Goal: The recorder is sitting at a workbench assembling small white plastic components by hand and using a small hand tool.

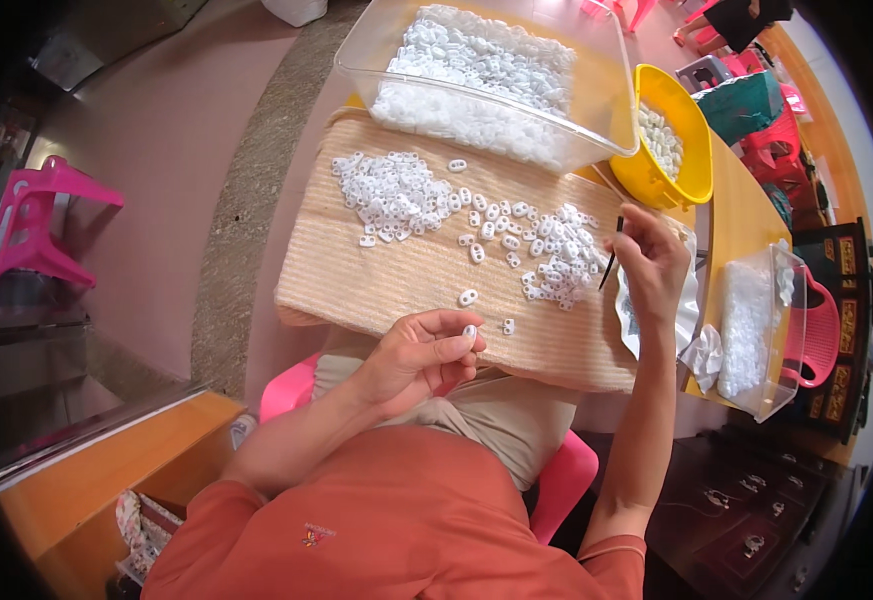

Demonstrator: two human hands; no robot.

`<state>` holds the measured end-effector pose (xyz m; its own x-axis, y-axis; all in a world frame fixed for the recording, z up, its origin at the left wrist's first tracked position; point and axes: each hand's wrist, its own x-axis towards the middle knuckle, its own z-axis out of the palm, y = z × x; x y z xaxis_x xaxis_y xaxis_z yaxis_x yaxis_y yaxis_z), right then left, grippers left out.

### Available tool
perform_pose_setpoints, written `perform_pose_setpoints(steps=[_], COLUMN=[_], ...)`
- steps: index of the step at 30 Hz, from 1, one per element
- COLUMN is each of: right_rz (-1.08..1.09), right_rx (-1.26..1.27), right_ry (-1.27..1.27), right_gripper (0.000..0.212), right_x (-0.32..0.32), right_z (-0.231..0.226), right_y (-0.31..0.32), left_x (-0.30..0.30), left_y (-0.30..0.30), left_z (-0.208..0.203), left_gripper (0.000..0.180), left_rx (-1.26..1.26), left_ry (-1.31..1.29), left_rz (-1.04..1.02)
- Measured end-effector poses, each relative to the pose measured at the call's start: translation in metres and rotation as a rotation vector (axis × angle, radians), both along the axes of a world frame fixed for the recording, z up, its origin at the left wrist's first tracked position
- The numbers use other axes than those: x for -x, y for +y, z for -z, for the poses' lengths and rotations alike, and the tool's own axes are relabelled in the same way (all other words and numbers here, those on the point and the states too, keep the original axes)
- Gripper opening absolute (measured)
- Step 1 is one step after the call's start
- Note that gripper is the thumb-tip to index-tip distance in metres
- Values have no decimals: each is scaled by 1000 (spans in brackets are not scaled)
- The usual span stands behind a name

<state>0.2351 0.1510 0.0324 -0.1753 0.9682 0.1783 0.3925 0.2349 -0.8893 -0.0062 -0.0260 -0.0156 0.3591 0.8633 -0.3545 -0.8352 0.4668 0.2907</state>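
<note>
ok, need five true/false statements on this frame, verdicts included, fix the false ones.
1. The left hand pinches a small white plastic piece. True.
2. The right hand holds scissors. False: it holds a thin black tool.
3. The yellow tub is right of the large clear plastic bin. True.
4. All the white pieces on the cloth lie in one heap. False: there is a left heap and a right heap, with loose pieces between.
5. The cloth is striped. True.

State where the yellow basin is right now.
In the head view, the yellow basin sits at upper right, just right of the large clear bin and beyond the right hand.
</note>
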Motion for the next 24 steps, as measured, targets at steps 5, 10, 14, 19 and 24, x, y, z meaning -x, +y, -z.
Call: perform_pose_setpoints(steps=[5, 10, 14, 19, 24], right_rz=[-231, -258, -268, -239, -206], right_rx=[423, 558, 323, 119, 59], right_ry=[539, 803, 798, 572, 533], right_gripper=[32, 15, 15, 34, 27], right_x=[22, 44, 54, 44, 52], right_z=[-5, -5, 2, 8, 7], right_y=[-53, -91, -107, -123, -135], left_x=[2, -1, -1, -1, -2], left_y=[0, 0, 1, 0, -1], left_z=[3, 9, 5, 5, 8], left_gripper=[25, 23, 23, 23, 23], left_rx=[14, 19, 19, 25, 23], left_ry=[-47, -98, -104, -139, -120], left_rz=[-5, -8, -1, 6, 9])
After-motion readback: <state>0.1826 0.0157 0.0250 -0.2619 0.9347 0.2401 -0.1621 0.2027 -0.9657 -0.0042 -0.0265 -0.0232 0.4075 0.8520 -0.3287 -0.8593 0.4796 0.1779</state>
